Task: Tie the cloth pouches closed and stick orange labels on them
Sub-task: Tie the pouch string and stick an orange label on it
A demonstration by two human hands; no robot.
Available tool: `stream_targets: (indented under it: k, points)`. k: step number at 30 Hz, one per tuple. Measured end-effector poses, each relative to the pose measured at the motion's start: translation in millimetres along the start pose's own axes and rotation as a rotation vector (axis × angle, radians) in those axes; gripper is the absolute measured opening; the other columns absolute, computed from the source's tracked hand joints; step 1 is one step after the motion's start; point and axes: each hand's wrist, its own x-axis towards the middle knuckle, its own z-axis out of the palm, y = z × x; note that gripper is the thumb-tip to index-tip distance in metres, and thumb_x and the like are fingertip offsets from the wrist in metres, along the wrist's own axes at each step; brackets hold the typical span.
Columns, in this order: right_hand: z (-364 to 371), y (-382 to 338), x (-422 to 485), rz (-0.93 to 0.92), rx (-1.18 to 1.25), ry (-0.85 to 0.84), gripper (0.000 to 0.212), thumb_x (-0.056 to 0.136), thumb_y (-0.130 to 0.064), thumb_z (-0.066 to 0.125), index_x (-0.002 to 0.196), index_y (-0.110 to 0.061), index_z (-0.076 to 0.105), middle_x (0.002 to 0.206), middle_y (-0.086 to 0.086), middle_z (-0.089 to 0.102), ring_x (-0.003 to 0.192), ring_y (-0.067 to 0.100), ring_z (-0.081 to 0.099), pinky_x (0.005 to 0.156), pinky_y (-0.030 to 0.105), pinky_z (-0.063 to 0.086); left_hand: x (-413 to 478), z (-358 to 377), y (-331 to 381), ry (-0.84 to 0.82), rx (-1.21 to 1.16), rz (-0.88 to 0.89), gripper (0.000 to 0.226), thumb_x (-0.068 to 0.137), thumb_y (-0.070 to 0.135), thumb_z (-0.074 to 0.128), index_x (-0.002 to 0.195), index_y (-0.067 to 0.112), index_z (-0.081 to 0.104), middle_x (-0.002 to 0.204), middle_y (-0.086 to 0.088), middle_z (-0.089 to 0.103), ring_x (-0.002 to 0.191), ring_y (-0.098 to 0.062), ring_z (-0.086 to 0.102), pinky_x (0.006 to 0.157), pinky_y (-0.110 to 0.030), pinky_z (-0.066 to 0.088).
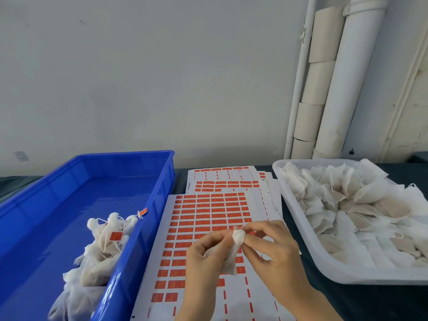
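A small white cloth pouch (234, 251) hangs between both hands above the sheet of orange labels (208, 216). My left hand (206, 258) grips the pouch's body from the left. My right hand (273, 246) pinches the bunched neck of the pouch at its top. The pouch's string is too small to make out. Tied pouches with orange labels (102, 246) lie piled in the near right corner of the blue bin (152, 205). Untied pouches (352, 205) fill the white tray (324, 258) on the right.
More label sheets (222, 179) lie fanned behind the front sheet on the dark table (370, 302). White pipes (347, 77) and cardboard tubes (312, 89) run up the grey wall at the back right. The blue bin's far half holds nothing.
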Motion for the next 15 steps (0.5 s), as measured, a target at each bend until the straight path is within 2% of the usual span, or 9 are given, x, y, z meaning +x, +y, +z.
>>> stream_targets:
  k: [2, 4, 7, 9, 11, 15]
  points:
    - [0, 0, 0, -0.009, -0.002, 0.001, 0.029, 0.062, -0.022, 0.079, 0.09, -0.013, 0.077, 0.092, 0.0, 0.072, 0.083, 0.018, 0.067, 0.077, 0.023, 0.053, 0, -1, 2, 0.003, 0.068, 0.051, 0.013, 0.071, 0.034, 0.075, 0.063, 0.045, 0.073, 0.069, 0.015, 0.07, 0.072, -0.016, 0.064, 0.048, -0.013, 0.047]
    - [1, 0, -2, 0.009, -0.002, 0.013, 0.029, 0.062, -0.022, 0.08, 0.09, -0.013, 0.077, 0.092, 0.0, 0.072, 0.084, 0.019, 0.067, 0.075, 0.027, 0.056, -2, -2, 6, -0.002, 0.115, 0.104, 0.003, 0.061, 0.046, 0.073, 0.06, 0.049, 0.071, 0.068, 0.017, 0.07, 0.071, -0.008, 0.066, 0.048, -0.01, 0.046]
    - [3, 0, 0, 0.07, -0.017, 0.041, 0.025, 0.064, -0.024, 0.078, 0.086, -0.011, 0.077, 0.087, 0.0, 0.072, 0.082, 0.021, 0.066, 0.069, 0.035, 0.06, -3, -4, 6, -0.042, 0.189, 0.197, 0.015, 0.065, 0.041, 0.073, 0.058, 0.054, 0.069, 0.069, 0.022, 0.069, 0.077, 0.006, 0.062, 0.049, -0.007, 0.046]
    - [3, -1, 1, 0.104, -0.024, 0.042, 0.024, 0.065, -0.026, 0.076, 0.084, -0.012, 0.077, 0.086, -0.001, 0.072, 0.079, 0.022, 0.066, 0.068, 0.035, 0.059, -1, -5, 1, -0.022, 0.228, 0.21, 0.023, 0.073, 0.029, 0.076, 0.058, 0.047, 0.071, 0.071, 0.024, 0.069, 0.077, 0.004, 0.063, 0.05, -0.009, 0.047]
    - [2, -3, 2, 0.132, -0.012, 0.024, 0.024, 0.066, -0.028, 0.075, 0.084, -0.013, 0.076, 0.088, -0.002, 0.072, 0.078, 0.02, 0.064, 0.07, 0.034, 0.058, 2, -6, -4, 0.022, 0.239, 0.197, 0.02, 0.076, 0.023, 0.077, 0.066, 0.039, 0.071, 0.074, 0.024, 0.069, 0.076, -0.002, 0.065, 0.052, -0.011, 0.049]
    - [1, -5, 3, 0.199, 0.072, -0.038, 0.018, 0.069, -0.025, 0.08, 0.084, -0.02, 0.073, 0.09, -0.01, 0.069, 0.074, 0.015, 0.061, 0.074, 0.018, 0.048, 4, -7, -7, 0.07, 0.202, 0.169, 0.013, 0.077, 0.022, 0.076, 0.078, 0.034, 0.071, 0.078, 0.022, 0.069, 0.075, -0.009, 0.066, 0.052, -0.011, 0.048]
